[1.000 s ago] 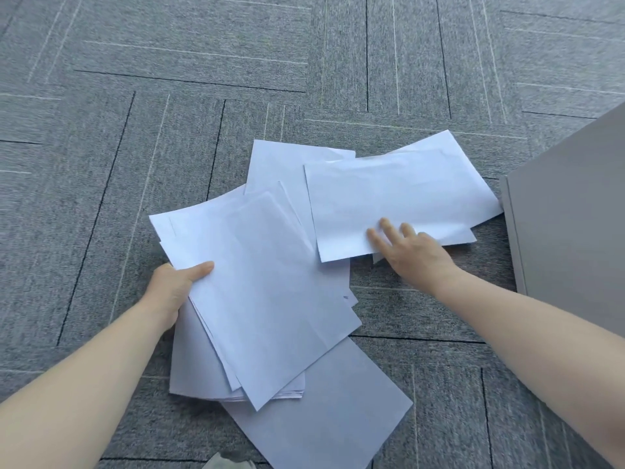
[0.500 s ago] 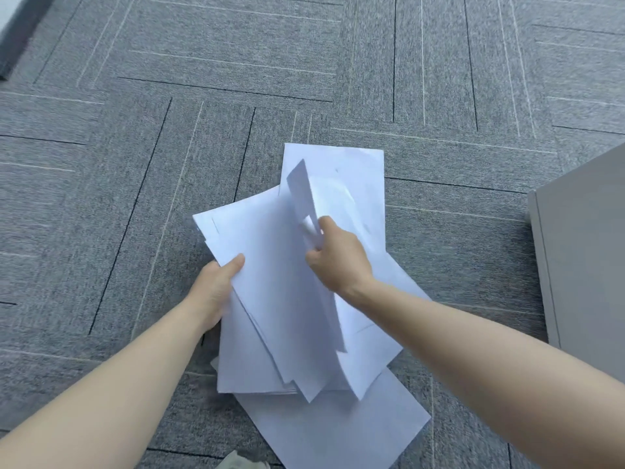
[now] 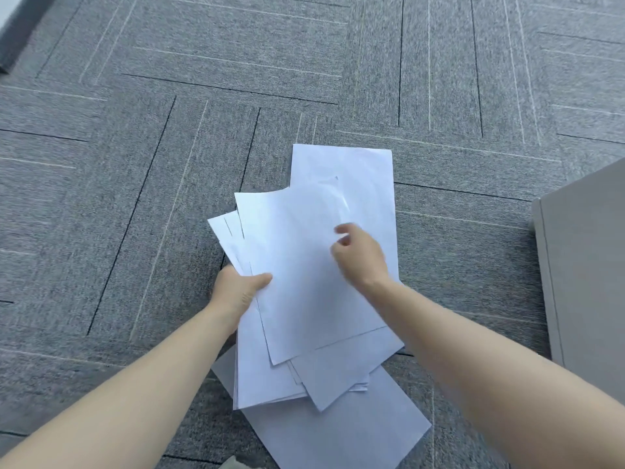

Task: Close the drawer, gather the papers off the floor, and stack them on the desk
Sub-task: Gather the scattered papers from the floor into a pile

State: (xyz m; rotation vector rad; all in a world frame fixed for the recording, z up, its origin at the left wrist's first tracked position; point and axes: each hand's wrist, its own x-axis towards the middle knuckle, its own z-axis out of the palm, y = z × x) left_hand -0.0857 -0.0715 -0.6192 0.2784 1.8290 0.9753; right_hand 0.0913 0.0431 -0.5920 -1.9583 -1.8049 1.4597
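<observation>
A loose stack of white papers [image 3: 304,265] lies over the grey carpet in the middle of the head view. My left hand [image 3: 238,292] grips the stack at its left edge, thumb on top. My right hand [image 3: 358,255] hovers just over the top sheet with its fingers loosely curled and holds nothing that I can see. One more white sheet [image 3: 358,167] sticks out from under the stack at the far side. Another sheet [image 3: 338,431] lies flat on the carpet at the near side, partly under the stack.
The grey side of a cabinet or drawer unit [image 3: 588,265] stands at the right edge. Grey carpet tiles [image 3: 135,198] stretch all around the papers. A dark strip runs along the top left corner [image 3: 13,38].
My right hand carried the right-hand sheets leftward onto the stack in my left hand and let them go. The view shifted so the papers sit nearer the centre.
</observation>
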